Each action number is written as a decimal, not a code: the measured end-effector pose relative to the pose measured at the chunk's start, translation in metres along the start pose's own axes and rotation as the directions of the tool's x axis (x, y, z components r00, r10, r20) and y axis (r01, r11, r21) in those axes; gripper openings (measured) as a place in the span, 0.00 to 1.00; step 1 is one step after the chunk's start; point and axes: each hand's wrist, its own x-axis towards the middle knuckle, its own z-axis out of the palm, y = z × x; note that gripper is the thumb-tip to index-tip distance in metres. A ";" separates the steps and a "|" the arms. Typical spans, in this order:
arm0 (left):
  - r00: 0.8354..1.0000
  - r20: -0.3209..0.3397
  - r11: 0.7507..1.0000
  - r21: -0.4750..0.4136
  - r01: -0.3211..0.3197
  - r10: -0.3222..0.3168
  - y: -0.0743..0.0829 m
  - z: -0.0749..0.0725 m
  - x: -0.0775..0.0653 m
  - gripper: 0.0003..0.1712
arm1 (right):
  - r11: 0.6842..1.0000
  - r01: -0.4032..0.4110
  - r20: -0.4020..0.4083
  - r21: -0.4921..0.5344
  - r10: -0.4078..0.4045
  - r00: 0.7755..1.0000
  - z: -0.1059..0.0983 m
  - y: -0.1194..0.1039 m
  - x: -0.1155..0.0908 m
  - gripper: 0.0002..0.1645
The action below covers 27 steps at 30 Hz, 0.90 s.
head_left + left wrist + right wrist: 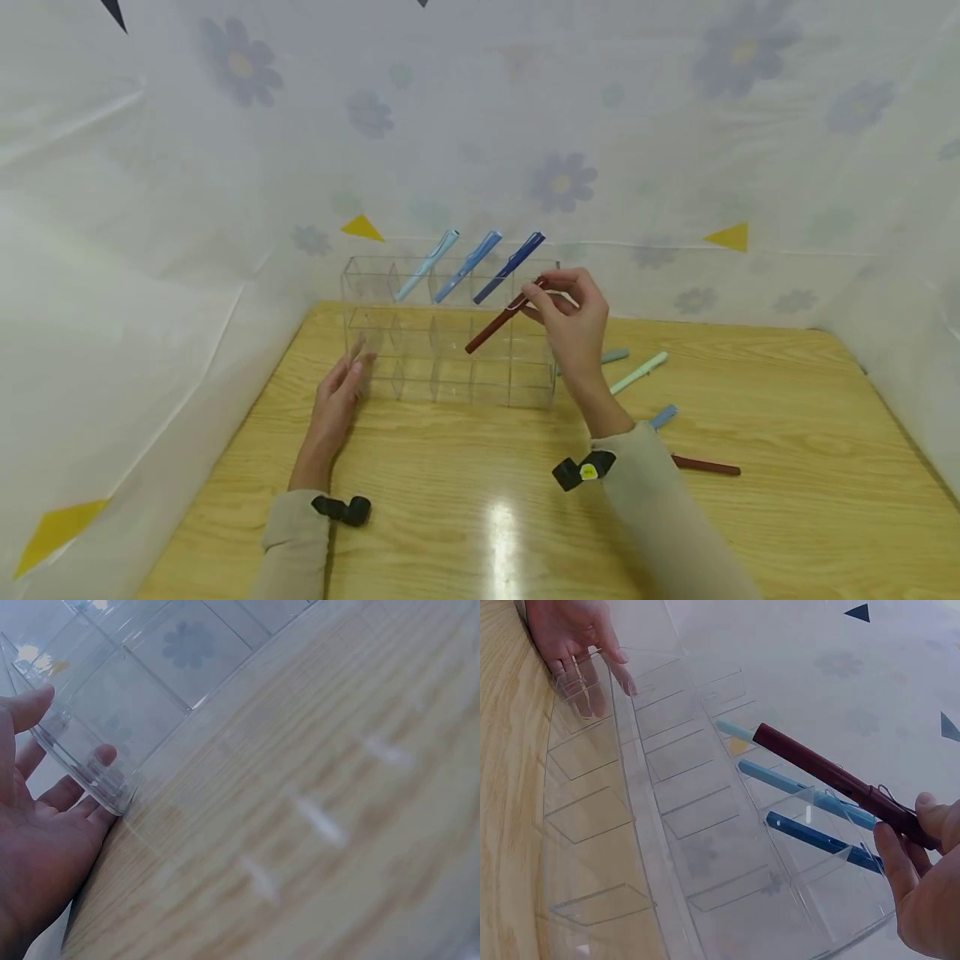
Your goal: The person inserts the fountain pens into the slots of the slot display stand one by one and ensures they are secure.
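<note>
My right hand (581,325) pinches a dark red pen (491,330) by its clip end, between thumb and fingers. The pen slants down to the left in front of a clear plastic rack (512,383). Three pens lean in the rack's top row: pale blue (427,265), mid-blue (468,267) and dark blue (510,267). My left hand (337,404) rests against the rack's left end with loosely extended fingers; several fingers show through the clear wall in the left wrist view. In the right wrist view, the dark red pen (817,765) passes above the leaning pens.
On the wooden table (795,400), right of the rack, lie a grey-green pen (615,356), a pale green pen (639,372), a blue pen (664,417) and another dark red pen (708,466). My right forearm partly covers some. A flowered white sheet (465,125) surrounds the table's back and sides.
</note>
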 end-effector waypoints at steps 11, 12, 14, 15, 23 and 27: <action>1.000 -0.005 0.999 -0.044 -0.019 0.019 0.001 0.000 -0.003 0.30 | 0.996 0.067 -0.003 -0.064 -0.068 0.998 0.044 0.007 0.020 0.14; 1.000 -0.006 0.998 -0.053 -0.021 0.021 0.001 0.001 -0.003 0.30 | 0.995 0.066 0.004 -0.078 -0.066 0.998 0.047 0.009 0.021 0.14; 1.000 -0.005 0.998 -0.064 -0.017 0.017 0.000 0.002 -0.004 0.30 | 0.993 0.067 0.017 -0.100 -0.065 0.998 0.052 0.013 0.021 0.13; 1.000 -0.005 0.998 -0.067 -0.014 0.014 0.000 0.002 -0.004 0.30 | 0.992 0.070 0.022 -0.105 -0.068 0.997 0.054 0.015 0.021 0.13; 1.000 -0.009 0.998 -0.057 -0.020 0.020 -0.003 0.004 -0.006 0.29 | 0.973 0.123 0.046 -0.194 -0.117 0.992 0.070 0.031 0.015 0.11; 1.000 -0.008 0.998 -0.054 -0.028 0.028 -0.002 0.005 -0.007 0.29 | 0.954 0.161 0.080 -0.252 -0.145 0.986 0.078 0.036 0.008 0.10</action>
